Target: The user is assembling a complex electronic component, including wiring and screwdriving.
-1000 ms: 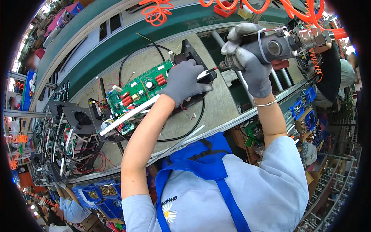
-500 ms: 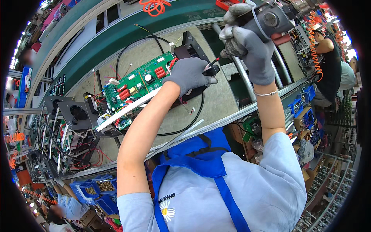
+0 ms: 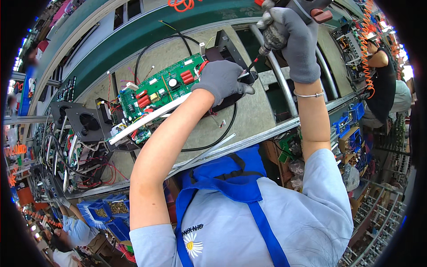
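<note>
left hand (image 3: 224, 80) curled round black end block (image 3: 250, 78) by right edge of surface (image 3: 254, 110) | right hand (image 3: 292, 42) wrapped round power screwdriver (image 3: 265, 48), bit (image 3: 252, 65) at block | green circuit board (image 3: 162, 85) between far and near edges, seemingly seated | block's fastening looks unfinished

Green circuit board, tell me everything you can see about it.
The green circuit board is roughly rectangular, carrying red parts toward both ends, a round white part between them and a yellowish part. It lies face up, slanting away toward the right, above the bench. A white bar runs along its near side. The gloved left hand is by its right end; contact is unclear.
</note>
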`<state>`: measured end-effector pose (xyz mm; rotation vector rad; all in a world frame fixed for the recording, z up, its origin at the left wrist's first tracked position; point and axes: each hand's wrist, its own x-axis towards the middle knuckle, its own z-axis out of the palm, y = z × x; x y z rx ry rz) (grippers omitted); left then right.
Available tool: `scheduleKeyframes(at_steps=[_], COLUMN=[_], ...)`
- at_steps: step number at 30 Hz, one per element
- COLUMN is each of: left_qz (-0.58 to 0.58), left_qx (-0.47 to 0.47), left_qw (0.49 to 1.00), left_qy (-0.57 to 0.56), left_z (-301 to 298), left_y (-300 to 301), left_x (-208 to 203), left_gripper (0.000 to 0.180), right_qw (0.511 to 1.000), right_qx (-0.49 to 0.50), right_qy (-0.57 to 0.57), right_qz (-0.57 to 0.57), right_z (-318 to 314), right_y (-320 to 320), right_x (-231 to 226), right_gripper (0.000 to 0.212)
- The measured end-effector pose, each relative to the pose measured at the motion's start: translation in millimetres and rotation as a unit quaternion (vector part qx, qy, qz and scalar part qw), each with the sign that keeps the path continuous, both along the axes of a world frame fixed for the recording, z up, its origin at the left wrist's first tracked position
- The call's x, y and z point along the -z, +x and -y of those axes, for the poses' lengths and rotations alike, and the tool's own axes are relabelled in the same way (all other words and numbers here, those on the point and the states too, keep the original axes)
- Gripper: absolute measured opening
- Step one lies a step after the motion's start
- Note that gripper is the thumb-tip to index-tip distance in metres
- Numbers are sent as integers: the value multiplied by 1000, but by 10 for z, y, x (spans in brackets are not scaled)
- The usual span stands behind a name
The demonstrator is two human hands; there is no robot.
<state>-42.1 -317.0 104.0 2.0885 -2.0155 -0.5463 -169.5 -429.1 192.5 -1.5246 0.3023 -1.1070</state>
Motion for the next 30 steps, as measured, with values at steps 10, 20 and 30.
scheduleKeyframes(at_steps=[10, 20, 30], left_qz=[-92, -151, -681], left_qx=[-45, -205, -391], left_qw=[993, 920, 544], left_qy=[-54, -297, -295], left_z=[-126, -257, -2576], left_y=[90, -152, -666], left_x=[123, 7, 468], left_gripper=[56, 61, 41], right_qw=[999, 988, 904], right_qx=[-32, -149, -319], right_qy=[-8, 30, 31], right_qz=[-27, -22, 281], right_z=[-149, 9, -1394], right_y=[251, -184, -226], right_x=[27, 94, -65], right_gripper=[17, 45, 43])
